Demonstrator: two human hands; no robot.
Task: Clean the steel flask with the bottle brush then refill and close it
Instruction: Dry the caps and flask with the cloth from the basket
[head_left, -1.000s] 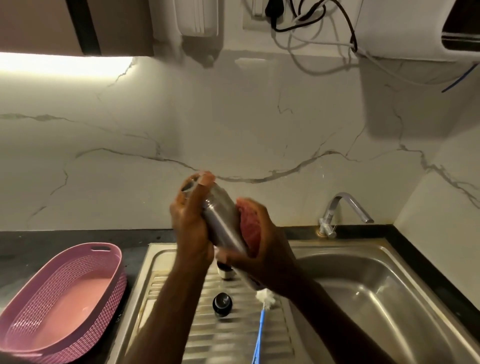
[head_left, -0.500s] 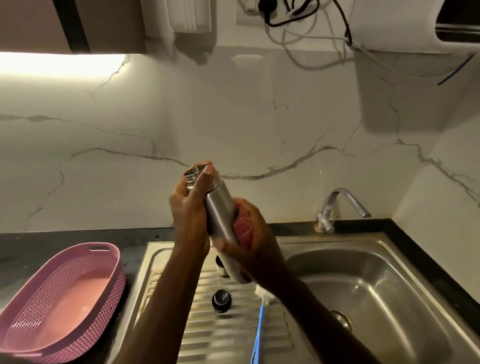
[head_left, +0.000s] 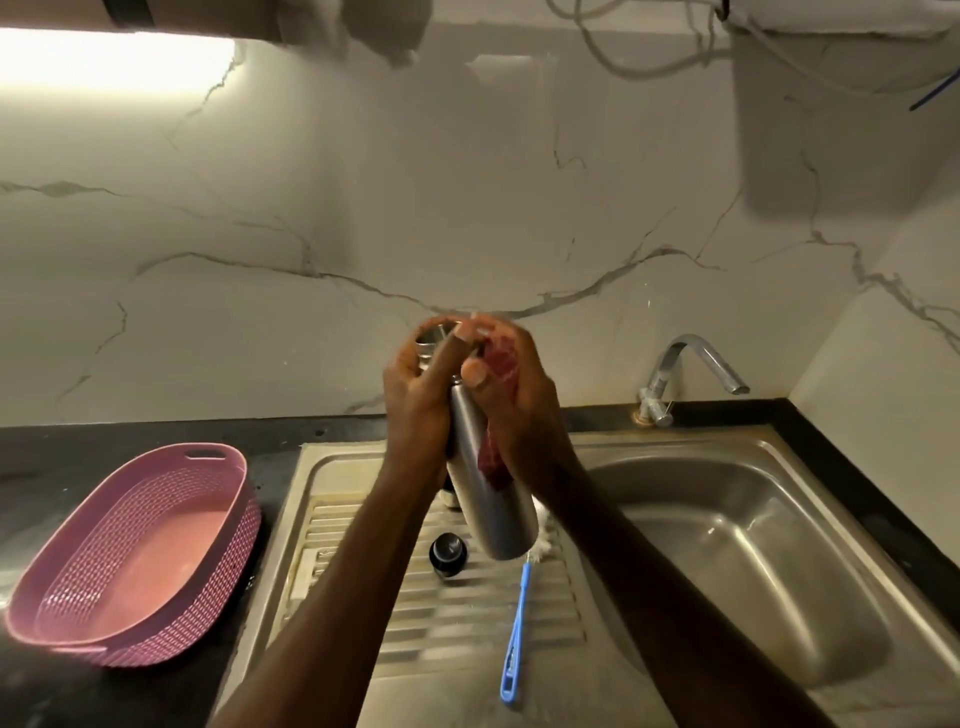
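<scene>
Home kitchen: steel sink (head_left: 779, 545), tap (head_left: 691, 364).

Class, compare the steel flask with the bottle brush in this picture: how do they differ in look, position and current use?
The steel flask is plain silver metal; the bottle brush has a thin blue handle and white bristles.
The flask is held up, tilted, in the left hand and right hand; the brush lies flat on the draining board.
The flask is being rubbed with a red scrubber; the brush is untouched.
Both sit over the sink's draining side.
</scene>
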